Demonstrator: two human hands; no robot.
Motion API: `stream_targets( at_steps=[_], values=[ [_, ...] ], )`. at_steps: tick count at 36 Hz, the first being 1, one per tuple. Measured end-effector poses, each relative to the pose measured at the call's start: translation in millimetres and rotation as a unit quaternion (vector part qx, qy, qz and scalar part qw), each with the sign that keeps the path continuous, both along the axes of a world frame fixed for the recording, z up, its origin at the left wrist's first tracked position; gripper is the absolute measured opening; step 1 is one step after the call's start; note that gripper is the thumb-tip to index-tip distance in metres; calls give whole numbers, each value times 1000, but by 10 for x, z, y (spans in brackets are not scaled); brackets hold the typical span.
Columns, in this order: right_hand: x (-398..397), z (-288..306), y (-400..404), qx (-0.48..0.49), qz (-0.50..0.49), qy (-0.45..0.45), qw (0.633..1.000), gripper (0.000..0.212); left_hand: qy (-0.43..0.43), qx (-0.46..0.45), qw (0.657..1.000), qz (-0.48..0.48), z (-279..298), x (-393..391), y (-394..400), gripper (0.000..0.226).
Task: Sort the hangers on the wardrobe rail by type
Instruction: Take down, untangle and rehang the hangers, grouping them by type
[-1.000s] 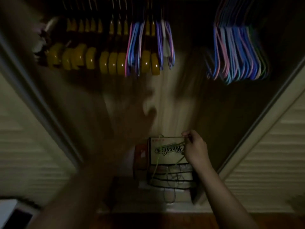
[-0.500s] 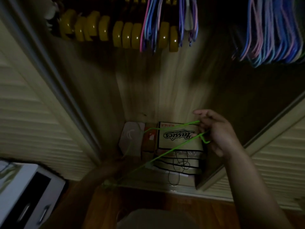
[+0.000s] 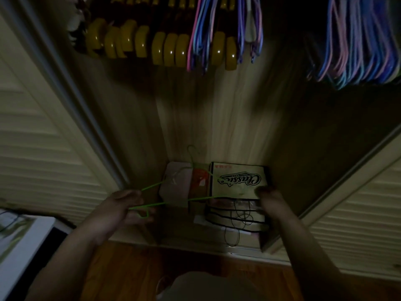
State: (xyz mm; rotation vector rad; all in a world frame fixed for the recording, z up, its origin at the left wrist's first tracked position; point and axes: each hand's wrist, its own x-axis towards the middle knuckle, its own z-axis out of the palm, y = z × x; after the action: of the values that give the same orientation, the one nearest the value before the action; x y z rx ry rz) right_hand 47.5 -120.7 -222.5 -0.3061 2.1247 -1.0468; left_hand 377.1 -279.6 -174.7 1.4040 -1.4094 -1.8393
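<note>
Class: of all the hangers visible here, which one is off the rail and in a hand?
The green wire hanger, gripped by the left hand; the others hang above.

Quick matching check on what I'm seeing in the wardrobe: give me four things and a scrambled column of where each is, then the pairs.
1. green hanger
2. yellow hangers
3. thin pastel hangers
4. Classic box

A. hanging at upper right
B. on the wardrobe floor
C. held in the left hand
D. hanging at upper left

Pairs: 1-C, 2-D, 3-A, 4-B
</note>
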Motion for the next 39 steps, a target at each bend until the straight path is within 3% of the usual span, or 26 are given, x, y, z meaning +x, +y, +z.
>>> stream_targets(
  at_steps=[1,2,3,5,7,12,14,17,19,23,25,28,34,39],
  values=[
    [116,-2,-33,-16,38,-52,998,22,-60,-79,994,-42,-29,-100,31,10],
    [276,10,-91,-31,76,-101,992,24,-158,-171,968,-99,-79,-221,71,10],
    [390,-26,-144,-49,95,-154,982,28,-232,-256,923,-168,-90,-345,152,11],
    [615,-40,-253,-77,121,-263,954,40,-330,-431,800,-255,-237,-616,270,23],
    [805,-9,-347,-82,148,-312,935,46,-383,-507,697,-333,-337,-863,509,35],
    [892,197,-349,-108,92,-353,925,28,-414,-482,692,-344,-381,-1389,936,38],
    [773,205,-293,-109,68,-294,947,25,-359,-526,694,-334,-342,-1426,1005,42],
    [494,265,-224,-106,30,-184,977,23,-213,-517,755,-343,-257,-1454,973,39],
    [302,410,-217,-105,28,-127,986,24,-166,-500,780,-336,-158,-1483,810,34],
    [-111,984,-216,-144,11,-40,989,19,-169,-575,785,-157,328,-1605,250,41],
    [-272,1348,-219,-179,0,12,984,18,-105,-645,754,-65,883,-1659,-11,32],
    [-355,1783,-175,-210,-1,107,972,21,-57,-753,655,-10,1827,-1648,-259,34],
    [-441,2341,-238,-239,-10,261,935,24,-177,-812,551,68,3222,-1796,-623,75],
    [-536,2524,-334,-213,5,327,921,26,-306,-799,513,76,3526,-1931,-918,102]
  ],
)
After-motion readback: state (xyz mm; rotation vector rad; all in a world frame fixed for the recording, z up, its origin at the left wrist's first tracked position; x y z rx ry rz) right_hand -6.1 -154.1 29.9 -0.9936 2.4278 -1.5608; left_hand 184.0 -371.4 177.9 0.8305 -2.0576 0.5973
